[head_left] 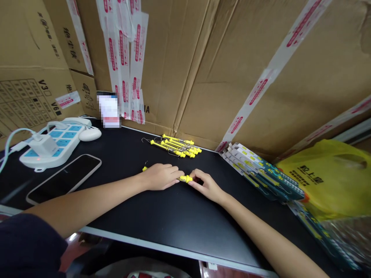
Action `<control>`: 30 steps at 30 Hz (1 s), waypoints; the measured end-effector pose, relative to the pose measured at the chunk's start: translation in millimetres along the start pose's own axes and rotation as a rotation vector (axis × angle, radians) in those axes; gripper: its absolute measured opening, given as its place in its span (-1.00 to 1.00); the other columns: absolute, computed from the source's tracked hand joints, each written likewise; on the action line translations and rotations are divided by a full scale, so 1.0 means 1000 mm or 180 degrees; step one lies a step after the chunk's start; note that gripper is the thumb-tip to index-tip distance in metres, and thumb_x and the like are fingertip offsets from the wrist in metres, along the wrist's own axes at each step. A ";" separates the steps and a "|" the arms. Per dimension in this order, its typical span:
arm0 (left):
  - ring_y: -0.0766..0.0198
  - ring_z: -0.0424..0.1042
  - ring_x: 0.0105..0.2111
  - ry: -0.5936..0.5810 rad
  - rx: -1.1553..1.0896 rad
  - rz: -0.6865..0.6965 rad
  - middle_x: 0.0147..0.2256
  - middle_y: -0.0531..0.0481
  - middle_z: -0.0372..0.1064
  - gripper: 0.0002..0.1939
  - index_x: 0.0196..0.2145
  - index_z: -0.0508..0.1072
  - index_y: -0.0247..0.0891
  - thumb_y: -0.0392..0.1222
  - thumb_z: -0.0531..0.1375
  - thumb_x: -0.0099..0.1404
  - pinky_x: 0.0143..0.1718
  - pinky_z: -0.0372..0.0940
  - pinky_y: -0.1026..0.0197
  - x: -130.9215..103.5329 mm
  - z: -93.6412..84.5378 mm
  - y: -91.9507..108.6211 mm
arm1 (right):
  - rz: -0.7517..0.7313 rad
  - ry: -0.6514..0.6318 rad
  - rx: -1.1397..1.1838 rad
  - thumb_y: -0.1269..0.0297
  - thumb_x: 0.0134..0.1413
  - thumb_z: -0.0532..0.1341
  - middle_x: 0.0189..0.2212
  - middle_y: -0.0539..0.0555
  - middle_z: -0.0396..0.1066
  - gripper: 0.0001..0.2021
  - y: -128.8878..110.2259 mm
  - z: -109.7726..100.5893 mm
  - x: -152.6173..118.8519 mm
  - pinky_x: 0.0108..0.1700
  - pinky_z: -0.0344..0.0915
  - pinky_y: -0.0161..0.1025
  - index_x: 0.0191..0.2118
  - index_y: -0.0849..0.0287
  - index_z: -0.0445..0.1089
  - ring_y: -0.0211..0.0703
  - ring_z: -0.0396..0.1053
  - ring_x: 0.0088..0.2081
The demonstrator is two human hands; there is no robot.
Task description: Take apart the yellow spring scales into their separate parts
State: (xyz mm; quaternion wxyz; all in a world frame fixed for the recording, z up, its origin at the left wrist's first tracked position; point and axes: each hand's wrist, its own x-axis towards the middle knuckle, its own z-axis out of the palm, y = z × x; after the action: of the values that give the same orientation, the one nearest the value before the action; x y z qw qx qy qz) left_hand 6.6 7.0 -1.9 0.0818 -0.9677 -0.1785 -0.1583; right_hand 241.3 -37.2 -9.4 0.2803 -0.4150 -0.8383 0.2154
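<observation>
My left hand [160, 177] is closed over the metal shaft of a yellow-ended hook tool [184, 178], just above the black table. The hook end with its yellow collar sticks out to the left of that hand. At the other end, the thumb and forefinger of my right hand [206, 184] pinch the yellow tip. Most of the shaft is hidden under my left fingers. Behind my hands lies a loose pile of similar yellow-ended hook tools [174, 146], with thin wire hooks pointing left.
Cardboard walls [185, 69] enclose the black tabletop [162, 227]. On the left are a power strip [66, 135] with a white plug, a flat phone [65, 179] and an upright phone [109, 111]. Packaged tools [261, 170] and a yellow bag [327, 177] crowd the right.
</observation>
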 end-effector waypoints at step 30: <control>0.30 0.34 -0.40 0.0041 0.0268 0.0230 -0.35 0.08 0.34 -0.69 0.03 0.26 -0.10 -0.10 0.00 0.34 -0.49 0.10 0.28 0.000 -0.002 0.005 | 0.0179 -0.0017 -0.0014 0.09 0.23 0.04 -0.43 0.00 0.29 -0.75 -0.010 0.003 -0.014 -0.23 0.13 -0.23 -0.34 0.14 0.25 -0.22 0.22 -0.37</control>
State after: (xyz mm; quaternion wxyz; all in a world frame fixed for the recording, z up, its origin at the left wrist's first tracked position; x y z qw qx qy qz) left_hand 8.4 1.7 0.0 0.1293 -0.9681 -0.1495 -0.1538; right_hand 240.2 -55.0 -9.8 0.2710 -0.4385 -0.8275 0.2224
